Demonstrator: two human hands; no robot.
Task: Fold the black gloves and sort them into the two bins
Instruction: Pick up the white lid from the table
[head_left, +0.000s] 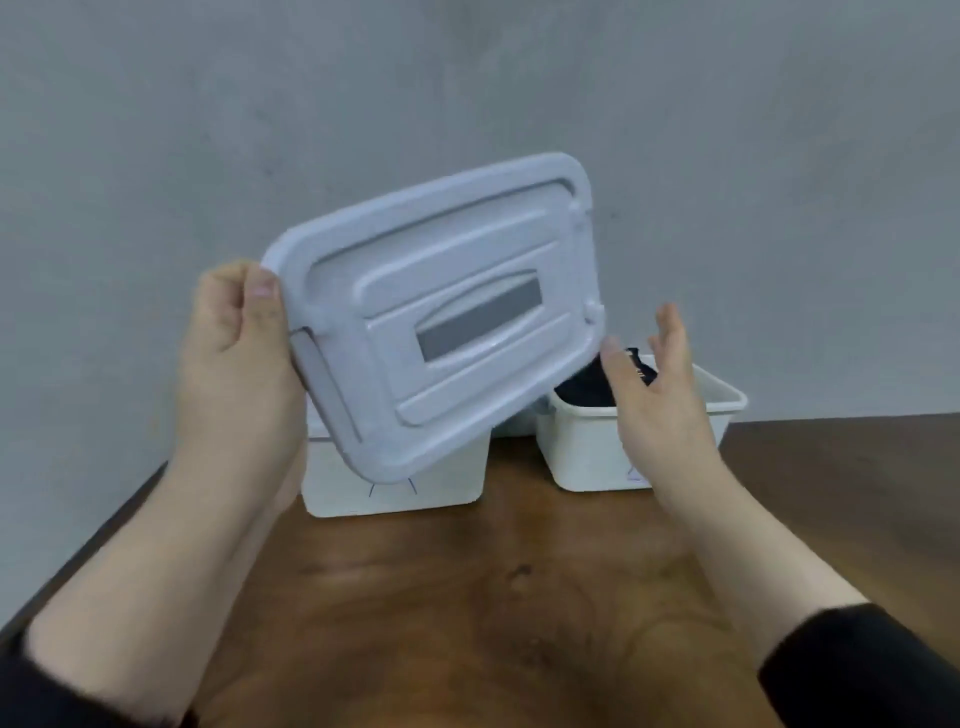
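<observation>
Aloft, lid (436, 312) (left hand (234, 332) gripping)

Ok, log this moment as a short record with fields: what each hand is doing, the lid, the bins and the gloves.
left hand: holds the lid by its left edge, thumb on top
right hand: open, fingers spread, near the lid's lower right corner, holding nothing
lid: grey, tilted, lifted above the left bin
left bin: white, on the table, mostly hidden by the lid
right bin: white, uncovered
gloves: black, in the right bin
table: brown wood
</observation>
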